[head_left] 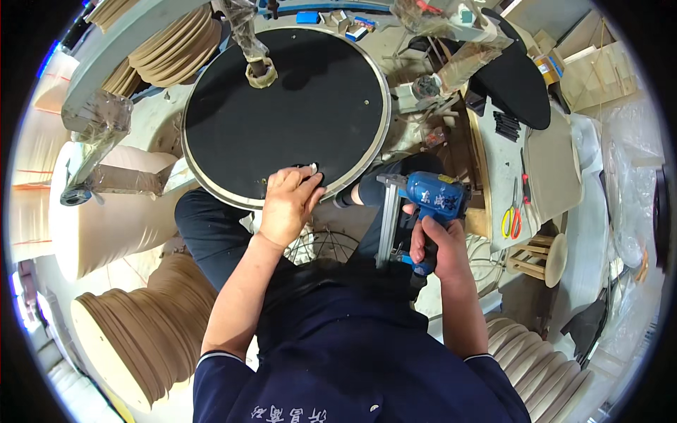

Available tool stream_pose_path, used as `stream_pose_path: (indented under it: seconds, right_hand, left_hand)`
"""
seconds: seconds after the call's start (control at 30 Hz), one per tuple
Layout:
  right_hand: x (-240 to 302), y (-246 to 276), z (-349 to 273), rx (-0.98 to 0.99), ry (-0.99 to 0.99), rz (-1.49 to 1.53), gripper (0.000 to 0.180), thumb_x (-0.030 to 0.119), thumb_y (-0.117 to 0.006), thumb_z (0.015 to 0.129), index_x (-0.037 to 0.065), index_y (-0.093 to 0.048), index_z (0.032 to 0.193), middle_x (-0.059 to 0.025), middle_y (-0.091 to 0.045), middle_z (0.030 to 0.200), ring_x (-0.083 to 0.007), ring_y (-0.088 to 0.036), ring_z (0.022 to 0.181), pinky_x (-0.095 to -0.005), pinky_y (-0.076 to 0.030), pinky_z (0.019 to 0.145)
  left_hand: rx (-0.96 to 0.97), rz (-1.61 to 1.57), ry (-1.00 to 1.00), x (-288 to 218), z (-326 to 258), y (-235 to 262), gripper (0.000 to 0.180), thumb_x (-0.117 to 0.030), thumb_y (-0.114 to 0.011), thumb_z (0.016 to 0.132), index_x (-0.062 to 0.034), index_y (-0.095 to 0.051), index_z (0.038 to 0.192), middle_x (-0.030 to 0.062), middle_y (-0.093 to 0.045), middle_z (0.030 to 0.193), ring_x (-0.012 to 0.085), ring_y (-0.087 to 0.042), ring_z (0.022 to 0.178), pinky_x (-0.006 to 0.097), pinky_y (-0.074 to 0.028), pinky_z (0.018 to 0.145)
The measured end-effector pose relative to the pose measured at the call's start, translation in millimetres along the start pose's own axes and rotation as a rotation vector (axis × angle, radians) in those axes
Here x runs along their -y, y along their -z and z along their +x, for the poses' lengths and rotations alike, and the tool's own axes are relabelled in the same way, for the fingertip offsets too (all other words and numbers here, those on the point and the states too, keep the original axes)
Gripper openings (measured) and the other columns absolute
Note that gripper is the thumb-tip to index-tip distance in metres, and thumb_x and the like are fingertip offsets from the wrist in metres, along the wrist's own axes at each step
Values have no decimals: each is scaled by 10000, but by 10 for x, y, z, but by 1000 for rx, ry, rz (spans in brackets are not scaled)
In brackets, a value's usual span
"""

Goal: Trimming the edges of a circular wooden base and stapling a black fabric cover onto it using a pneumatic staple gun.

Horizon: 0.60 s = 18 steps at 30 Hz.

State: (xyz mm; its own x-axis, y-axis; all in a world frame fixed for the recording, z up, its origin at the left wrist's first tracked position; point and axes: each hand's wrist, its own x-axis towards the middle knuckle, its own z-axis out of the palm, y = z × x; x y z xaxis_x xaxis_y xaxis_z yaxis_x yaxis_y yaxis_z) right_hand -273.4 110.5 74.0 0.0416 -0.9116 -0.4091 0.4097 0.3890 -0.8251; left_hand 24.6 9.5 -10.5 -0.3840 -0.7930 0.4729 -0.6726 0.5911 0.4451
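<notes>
A round disc covered in black fabric (282, 120) with a pale rim lies in front of me, beneath a wrapped metal post. On its near edge rests my left hand (283, 203), fingers bent and pressed together over a small black piece (319, 176) with a whitish spot beside it. The fingers hide most of that piece. To the right of the disc, my right hand (441, 247) is wrapped round the handle of a blue staple gun (434, 196). Its silver magazine stands beside my thigh, apart from the disc.
At the right, a side table (497, 162) carries several black strips (506, 125), scissors (511, 220) with red and yellow handles, and a red-handled tool (525, 185). Stacked brown discs (151, 324) stand at the lower left. Metal frame arms (130, 180) flank the disc. Small boxes (308, 17) lie beyond it.
</notes>
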Motion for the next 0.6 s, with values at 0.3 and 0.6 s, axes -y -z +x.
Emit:
stream_pose_path:
  seconds: [0.3, 0.6]
  right_hand:
    - [-71, -32, -8, -17, -15, -74, 453, 260, -698, 1062, -68, -637, 1368, -50, -618, 682, -135, -576, 522, -301, -489, 520]
    - [73, -173, 109, -22, -48, -204, 381, 199, -691, 1050, -40, -669, 1345, -26, -620, 683, -115, -574, 527, -289, -486, 527]
  left_hand:
    - [-30, 101, -111, 63, -53, 29, 241, -66, -827, 844, -53, -752, 1073, 61, -727, 1112, 272, -678, 1018, 426, -541, 924]
    - [-58, 70, -217, 105, -145, 0, 198, -21, -793, 843, -4, -735, 1031, 84, -723, 1080, 266, -683, 960, 417, -563, 900]
